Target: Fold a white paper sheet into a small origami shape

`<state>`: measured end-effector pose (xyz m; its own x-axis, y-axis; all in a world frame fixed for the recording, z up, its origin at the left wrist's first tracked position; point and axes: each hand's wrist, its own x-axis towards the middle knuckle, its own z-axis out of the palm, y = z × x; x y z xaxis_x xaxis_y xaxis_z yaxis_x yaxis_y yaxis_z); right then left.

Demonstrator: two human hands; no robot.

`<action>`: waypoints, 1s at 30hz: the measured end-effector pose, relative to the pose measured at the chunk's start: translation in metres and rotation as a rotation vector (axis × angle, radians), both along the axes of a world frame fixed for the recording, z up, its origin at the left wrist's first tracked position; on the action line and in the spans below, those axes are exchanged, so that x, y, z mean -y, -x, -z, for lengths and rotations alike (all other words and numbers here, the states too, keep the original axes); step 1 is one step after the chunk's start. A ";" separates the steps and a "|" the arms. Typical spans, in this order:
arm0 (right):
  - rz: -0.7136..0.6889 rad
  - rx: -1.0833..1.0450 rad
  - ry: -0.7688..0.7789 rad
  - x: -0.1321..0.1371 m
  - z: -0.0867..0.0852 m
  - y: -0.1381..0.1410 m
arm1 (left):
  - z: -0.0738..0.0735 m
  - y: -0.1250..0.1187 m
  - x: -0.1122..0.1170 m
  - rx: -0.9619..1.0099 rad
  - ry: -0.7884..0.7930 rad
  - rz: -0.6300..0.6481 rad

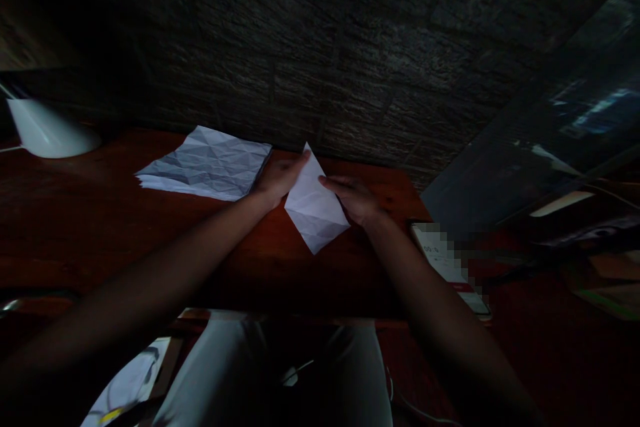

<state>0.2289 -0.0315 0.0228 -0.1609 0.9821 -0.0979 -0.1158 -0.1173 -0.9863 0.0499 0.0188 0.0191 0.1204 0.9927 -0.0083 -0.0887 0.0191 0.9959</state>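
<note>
I note a creased paper stack (207, 163), a white lamp (47, 133) and a phone (450, 267) on the tabletop (75, 227).

Creased matt paper (315, 207), polished wooden table (100, 227)

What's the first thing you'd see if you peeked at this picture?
The bright white folded paper jumps out of the dim scene, held over the middle of the table between the left hand and the right hand. Just left of it a creased white sheet lies on the reddish wooden table, and a white lamp shade sits at the far left edge.
</note>
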 end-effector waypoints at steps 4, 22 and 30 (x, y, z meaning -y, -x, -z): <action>0.020 -0.002 -0.025 -0.001 0.000 0.000 | 0.002 -0.008 0.012 0.015 0.045 0.100; -0.054 0.144 -0.005 0.003 -0.004 0.004 | -0.005 -0.008 0.003 0.305 0.028 0.016; -0.050 0.173 -0.023 0.008 -0.007 0.003 | -0.012 -0.005 0.000 0.346 0.126 -0.044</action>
<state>0.2254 -0.0391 0.0298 -0.1924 0.9756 -0.1061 0.0610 -0.0960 -0.9935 0.0545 0.0189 0.0307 0.0947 0.9907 -0.0975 -0.4233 0.1288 0.8968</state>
